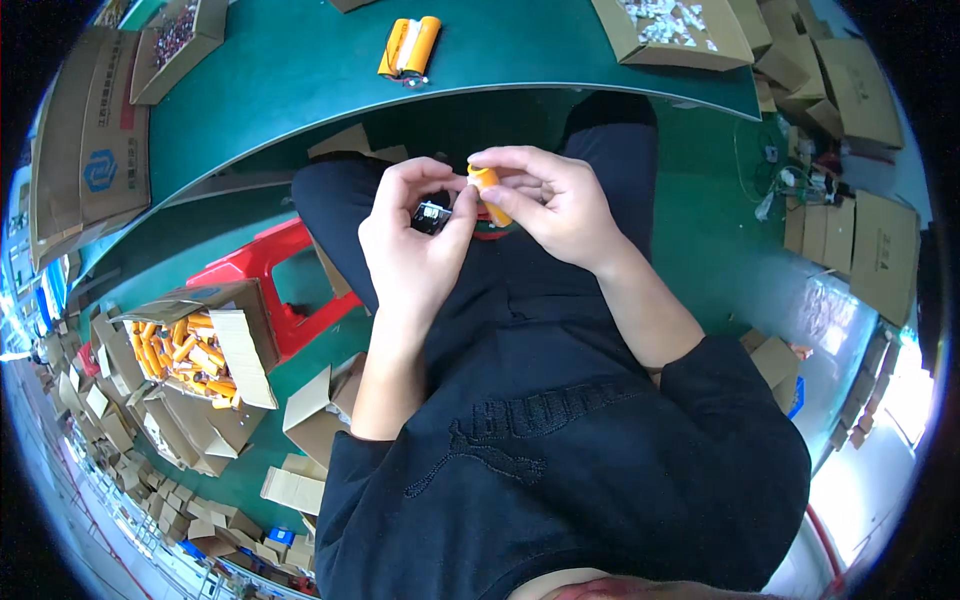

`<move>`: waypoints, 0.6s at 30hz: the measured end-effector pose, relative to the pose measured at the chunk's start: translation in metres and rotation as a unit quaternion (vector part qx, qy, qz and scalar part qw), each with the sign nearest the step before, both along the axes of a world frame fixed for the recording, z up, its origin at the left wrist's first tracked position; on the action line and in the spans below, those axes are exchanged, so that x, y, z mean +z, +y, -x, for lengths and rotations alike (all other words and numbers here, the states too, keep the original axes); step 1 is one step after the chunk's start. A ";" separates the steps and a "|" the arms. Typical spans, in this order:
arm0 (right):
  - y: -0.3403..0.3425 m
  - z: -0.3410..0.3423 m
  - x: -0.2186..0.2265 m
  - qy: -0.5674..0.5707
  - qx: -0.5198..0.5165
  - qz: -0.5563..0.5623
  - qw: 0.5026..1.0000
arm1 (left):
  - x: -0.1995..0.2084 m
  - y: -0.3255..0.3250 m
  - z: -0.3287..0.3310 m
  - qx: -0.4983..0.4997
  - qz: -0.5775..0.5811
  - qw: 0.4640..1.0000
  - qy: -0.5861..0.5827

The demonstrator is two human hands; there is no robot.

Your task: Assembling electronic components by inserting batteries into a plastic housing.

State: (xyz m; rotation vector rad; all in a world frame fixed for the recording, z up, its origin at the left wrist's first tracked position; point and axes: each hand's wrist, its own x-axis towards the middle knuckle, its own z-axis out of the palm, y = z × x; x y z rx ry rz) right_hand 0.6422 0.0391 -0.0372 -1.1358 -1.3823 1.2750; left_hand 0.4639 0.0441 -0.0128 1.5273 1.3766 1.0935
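Above my lap, my right hand (565, 205) is closed around an orange cylindrical battery (494, 200), gripping it between thumb and fingers. My left hand (412, 235) is beside it, its thumb and fingertips brought together at the battery's upper left side. Within the curl of the left hand lies a small black part (431, 214) with a pale patch; its exact kind is unclear. Whether the left fingertips pinch anything else is hidden. On the green table ahead rests an orange battery pack (409, 48) of two cylinders with a white strip and short wires at its near end.
The green table's (290, 75) curved edge runs in front of my knees. Open cartons hold dark red bits (178, 45) at left and white pieces (670, 22) at right. A box of orange batteries (185, 355) stands near a red plastic stool (270, 275) on my left.
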 end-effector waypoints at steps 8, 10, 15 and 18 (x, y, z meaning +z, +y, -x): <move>0.010 -0.009 0.009 0.028 0.027 0.008 0.999 | 0.002 0.013 -0.003 -0.002 0.001 1.000 -0.010; 0.014 -0.012 0.015 0.054 0.070 0.047 0.995 | 0.000 0.015 -0.001 0.002 -0.016 1.000 -0.014; 0.041 -0.034 0.022 0.066 0.056 0.002 0.996 | 0.024 0.042 0.022 0.045 -0.054 0.996 0.053; 0.063 -0.045 0.010 0.051 0.012 -0.042 0.998 | 0.048 0.060 0.007 0.041 -0.019 0.998 -0.049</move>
